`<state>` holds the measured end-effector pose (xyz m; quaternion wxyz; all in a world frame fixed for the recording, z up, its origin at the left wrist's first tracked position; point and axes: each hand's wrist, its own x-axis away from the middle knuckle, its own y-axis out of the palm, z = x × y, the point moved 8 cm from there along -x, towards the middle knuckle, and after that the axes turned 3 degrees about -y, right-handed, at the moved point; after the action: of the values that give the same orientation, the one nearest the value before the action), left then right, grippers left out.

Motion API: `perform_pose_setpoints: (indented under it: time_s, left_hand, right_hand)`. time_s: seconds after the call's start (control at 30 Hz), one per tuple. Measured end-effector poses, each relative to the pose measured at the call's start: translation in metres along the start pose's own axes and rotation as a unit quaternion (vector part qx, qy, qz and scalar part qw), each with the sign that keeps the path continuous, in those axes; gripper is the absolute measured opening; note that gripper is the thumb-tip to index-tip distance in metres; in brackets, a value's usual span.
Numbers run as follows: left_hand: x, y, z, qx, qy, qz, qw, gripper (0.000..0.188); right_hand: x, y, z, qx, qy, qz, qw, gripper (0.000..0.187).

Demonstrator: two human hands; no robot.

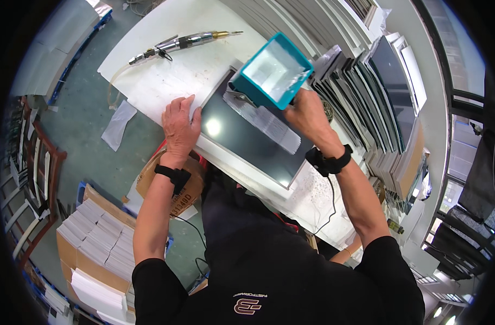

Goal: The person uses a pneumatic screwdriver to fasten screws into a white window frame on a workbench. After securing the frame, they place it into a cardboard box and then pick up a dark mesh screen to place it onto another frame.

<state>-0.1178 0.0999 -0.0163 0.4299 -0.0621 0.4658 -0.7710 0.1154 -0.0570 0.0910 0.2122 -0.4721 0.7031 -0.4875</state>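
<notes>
My right hand [311, 116] grips the lower right edge of a teal open-topped box [283, 97] with a white inside. The box is held over a dark glossy panel [247, 149] with a pale rim, which lies on the white worktable. Beneath the box, a ridged, silvery-white strip [274, 130] lies across the panel; its exact kind I cannot make out. My left hand [180, 127] rests at the panel's left edge, fingers stretched out and holding nothing. Both wrists wear black bands.
An air screwdriver [188, 42] with a hose lies on the white worktable [150, 81]. Dark and pale panels [361, 97] stand in a row at the right. A carton of white stacked pieces [98, 230] is on the floor at lower left. Another person's forearm [349, 251] shows at lower right.
</notes>
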Motion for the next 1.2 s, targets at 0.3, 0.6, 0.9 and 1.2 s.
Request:
perform_pose_setpoints:
  time_s: [0.3, 0.6, 0.9, 1.2]
  left_hand:
    - [0.004, 0.004, -0.005, -0.003, 0.007, 0.006, 1.000, 0.037]
    - [0.005, 0.004, -0.004, -0.008, 0.003, 0.008, 1.000, 0.036]
    - [0.004, 0.000, -0.021, 0.104, -0.027, -0.015, 0.994, 0.037]
    - [0.006, -0.001, -0.028, 0.173, -0.075, -0.015, 0.982, 0.042]
  right_hand:
    - [0.201, -0.012, 0.086, 0.021, 0.123, -0.054, 0.991, 0.013]
    - [0.247, 0.017, 0.085, 0.076, 0.138, -0.108, 0.982, 0.013]
    - [0.176, 0.043, 0.025, 0.073, 0.042, -0.116, 0.990, 0.018]
    - [0.047, 0.078, -0.067, 0.004, -0.040, -0.028, 0.999, 0.015]
